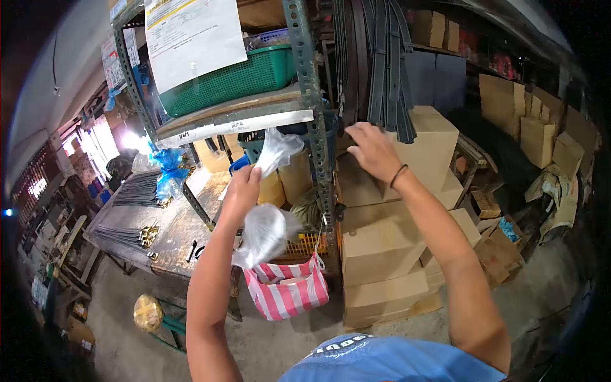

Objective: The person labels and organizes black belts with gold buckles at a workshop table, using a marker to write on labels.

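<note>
A clear plastic bag [267, 230] is bunched in my left hand [242, 189], whose fingers are closed round it. One end of the bag sticks up past the fingers, while the wider part hangs down below and looks blurred. My right hand [374, 153] is raised near the metal shelf post, just below the hanging black belts [389, 70]. Its fingers are loosely bent and apart, with nothing visible in them. Under the plastic bag hangs a pink-and-white striped bag [286, 294], tied by its handle to the shelf post.
A metal shelf holds a green basket [267, 69] behind a paper sheet [191, 44]. Cardboard boxes [385, 245] are stacked at the right. On the left, a worktable [178, 245] carries bundles of black straps [121, 235]. A round stool [148, 312] stands on the floor.
</note>
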### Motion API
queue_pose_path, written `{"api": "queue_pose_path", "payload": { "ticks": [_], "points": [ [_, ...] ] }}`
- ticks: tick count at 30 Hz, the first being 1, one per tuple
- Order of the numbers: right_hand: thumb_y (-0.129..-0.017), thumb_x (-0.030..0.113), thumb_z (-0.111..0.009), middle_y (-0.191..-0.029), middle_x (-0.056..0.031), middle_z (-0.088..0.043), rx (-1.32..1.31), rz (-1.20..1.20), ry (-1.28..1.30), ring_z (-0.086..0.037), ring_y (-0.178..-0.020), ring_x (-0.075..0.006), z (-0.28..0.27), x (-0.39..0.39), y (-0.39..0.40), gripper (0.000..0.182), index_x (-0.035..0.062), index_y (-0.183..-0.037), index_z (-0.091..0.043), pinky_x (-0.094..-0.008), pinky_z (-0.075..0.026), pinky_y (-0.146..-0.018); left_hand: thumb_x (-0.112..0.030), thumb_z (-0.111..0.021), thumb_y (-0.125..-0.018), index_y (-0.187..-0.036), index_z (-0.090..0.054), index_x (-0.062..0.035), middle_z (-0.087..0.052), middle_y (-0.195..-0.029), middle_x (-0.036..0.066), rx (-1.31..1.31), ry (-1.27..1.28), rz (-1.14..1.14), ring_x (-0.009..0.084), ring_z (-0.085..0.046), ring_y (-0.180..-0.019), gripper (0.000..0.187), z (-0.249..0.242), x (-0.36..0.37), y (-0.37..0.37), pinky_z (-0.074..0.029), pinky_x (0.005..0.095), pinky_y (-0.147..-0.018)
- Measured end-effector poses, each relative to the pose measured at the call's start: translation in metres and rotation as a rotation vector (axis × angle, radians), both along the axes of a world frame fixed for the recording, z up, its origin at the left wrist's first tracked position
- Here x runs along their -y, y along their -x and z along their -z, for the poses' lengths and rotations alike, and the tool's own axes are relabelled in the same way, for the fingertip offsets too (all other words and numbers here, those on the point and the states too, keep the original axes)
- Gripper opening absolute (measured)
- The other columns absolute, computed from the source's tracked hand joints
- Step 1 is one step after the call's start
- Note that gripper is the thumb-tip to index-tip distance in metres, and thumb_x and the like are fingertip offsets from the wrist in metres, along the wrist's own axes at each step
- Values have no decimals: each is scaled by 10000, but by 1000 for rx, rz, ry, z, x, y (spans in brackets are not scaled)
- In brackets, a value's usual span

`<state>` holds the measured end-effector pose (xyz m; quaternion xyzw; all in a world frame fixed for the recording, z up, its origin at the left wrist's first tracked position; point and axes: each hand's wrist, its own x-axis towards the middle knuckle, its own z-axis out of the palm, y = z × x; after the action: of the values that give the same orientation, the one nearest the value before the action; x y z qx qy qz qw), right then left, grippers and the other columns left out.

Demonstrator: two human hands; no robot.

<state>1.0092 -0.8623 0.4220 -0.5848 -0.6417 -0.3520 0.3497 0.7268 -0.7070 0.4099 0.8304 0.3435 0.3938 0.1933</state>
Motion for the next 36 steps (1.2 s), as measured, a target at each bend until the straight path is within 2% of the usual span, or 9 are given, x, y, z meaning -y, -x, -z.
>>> {"api": "queue_pose_path", "payload": {
  "ticks": [6, 10, 13, 15, 17, 21, 25, 29, 36],
  "points": [
    [-712, 187, -724, -1475, -145, -261, 230, 155, 140, -276, -1332, -358, -9, -49, 8, 860, -8, -1413, -265, -458, -307, -1058, -274, -496, -913, -1007, -606, 5, -623, -833, 160, -53, 298, 265, 272, -586, -739, 315, -28, -24, -80, -450, 369, -664],
    [-684, 266, -761, -1482, -118, -261, 333, 134, 91, -259, -1341, -349, -14, -65, -7, 851, 42, -1387, -337, -496, -292, -1053, -183, -519, -872, -878, -616, -22, -570, -759, 67, -75, 565, 492, 210, -557, -706, 188, -57, -10, -102, -438, 332, -643],
    [-665, 302, -776, -1513, -97, -186, 324, 162, 117, -190, -1369, -359, -18, -69, -9, 725, 71, -1282, -473, -528, -269, -1059, -123, -550, -804, -800, -579, -24, -533, -718, 59, -251, 320, 606, 204, -537, -665, 102, -66, -19, -106, -438, 354, -599],
    [-690, 259, -740, -1405, -146, -389, 302, 127, 79, -353, -1297, -343, -20, -71, -11, 462, 95, -1091, -581, -490, -293, -1057, -70, -585, -733, -740, -551, -26, -522, -704, 63, -334, 208, 696, 198, -529, -639, 56, -70, -21, -106, -443, 366, -568],
    [-711, 218, -692, -1253, -166, -501, 188, 26, 211, -460, -1177, -351, -25, -75, -24, 366, 86, -1037, -589, -475, -349, -1012, -41, -603, -706, -723, -559, -24, -528, -708, 72, 15, 736, 517, 196, -557, -651, 50, -77, 0, -100, -468, 333, -612],
    [-748, 132, -558, -833, -205, -647, -63, -96, 235, -624, -819, -397, -32, -47, -21, 272, 53, -1008, -575, -463, -482, -828, -50, -550, -819, -906, -573, 1, -585, -768, 59, 112, 559, 698, 171, -584, -678, 104, -61, -5, -90, -473, 266, -720],
    [-788, 116, -512, -890, -259, -637, -205, 90, 537, -613, -853, -441, -49, -11, -3, 277, 7, -1040, -542, -502, -486, -778, -107, -574, -828, -1097, -583, 16, -616, -812, 79, -121, 347, 458, 161, -595, -753, 296, -52, 9, -75, -460, 295, -725],
    [-832, 100, -478, -916, -268, -634, -82, 156, 826, -612, -895, -437, -47, -3, 5, 187, -16, -945, -572, -479, -492, -807, -205, -623, -845, -1012, -625, -15, -640, -857, 93, -240, 74, 230, 166, -587, -811, 253, -40, 8, -75, -436, 309, -749],
    [-896, 221, -515, -783, -216, -620, -530, -273, 674, -618, -761, -387, -33, 12, 27, 234, -11, -922, -522, -443, -472, -682, -117, -630, -826, -972, -621, -24, -645, -882, 77, 210, 828, 743, 165, -625, -792, 174, -18, 18, -81, -499, 303, -707]
  ]
}}
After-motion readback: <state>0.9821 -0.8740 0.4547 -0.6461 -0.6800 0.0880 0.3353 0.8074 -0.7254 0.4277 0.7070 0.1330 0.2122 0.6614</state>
